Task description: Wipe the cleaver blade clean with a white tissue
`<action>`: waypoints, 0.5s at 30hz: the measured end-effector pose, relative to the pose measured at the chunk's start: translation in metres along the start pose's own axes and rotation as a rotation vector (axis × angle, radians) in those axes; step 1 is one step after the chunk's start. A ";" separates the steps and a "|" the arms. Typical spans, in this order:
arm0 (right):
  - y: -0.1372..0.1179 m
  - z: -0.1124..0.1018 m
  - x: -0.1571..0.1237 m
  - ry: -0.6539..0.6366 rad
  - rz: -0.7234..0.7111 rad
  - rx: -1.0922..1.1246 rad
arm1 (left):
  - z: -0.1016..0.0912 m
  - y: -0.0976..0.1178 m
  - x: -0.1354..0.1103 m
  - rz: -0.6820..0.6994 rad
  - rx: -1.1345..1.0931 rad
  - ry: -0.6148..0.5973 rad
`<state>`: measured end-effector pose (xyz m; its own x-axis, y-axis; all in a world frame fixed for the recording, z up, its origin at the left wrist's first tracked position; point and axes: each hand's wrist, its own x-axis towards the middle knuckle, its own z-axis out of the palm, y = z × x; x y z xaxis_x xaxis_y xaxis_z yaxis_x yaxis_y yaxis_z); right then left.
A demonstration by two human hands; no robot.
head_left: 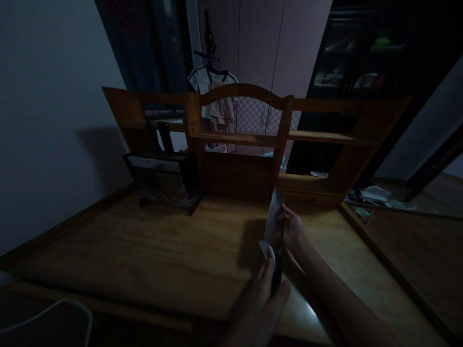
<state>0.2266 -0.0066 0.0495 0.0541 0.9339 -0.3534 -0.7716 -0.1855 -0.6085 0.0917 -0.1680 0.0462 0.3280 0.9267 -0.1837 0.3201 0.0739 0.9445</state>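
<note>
Above the wooden desk I hold what looks like a kitchen knife with a wide grey blade (275, 219) and a dark handle (277, 277). My left hand (262, 294) is closed around the handle. A small white piece, paper or cloth (266, 251), shows at that hand's fingers, near the base of the blade; what it is exactly I cannot tell. My right hand (294, 233) pinches the right side of the blade, fingertips on its surface. The blade points away from me, tilted upward. Dim light hides the finer details.
The desk top (162, 246) carries a dark-framed, clear-sided bag or case (162, 178) at the back left. Behind it rises a wooden shelf unit (238, 140). A white cable (68, 302) hangs at lower left. Clothes (217, 91) hang beyond the shelf.
</note>
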 end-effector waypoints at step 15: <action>0.001 -0.003 0.004 0.001 0.044 -0.021 | 0.013 0.002 0.002 0.035 0.253 0.051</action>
<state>0.2277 -0.0044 0.0451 0.0213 0.9244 -0.3809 -0.7594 -0.2329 -0.6075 0.1046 -0.1711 0.0444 0.2998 0.9448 -0.1323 0.5233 -0.0469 0.8509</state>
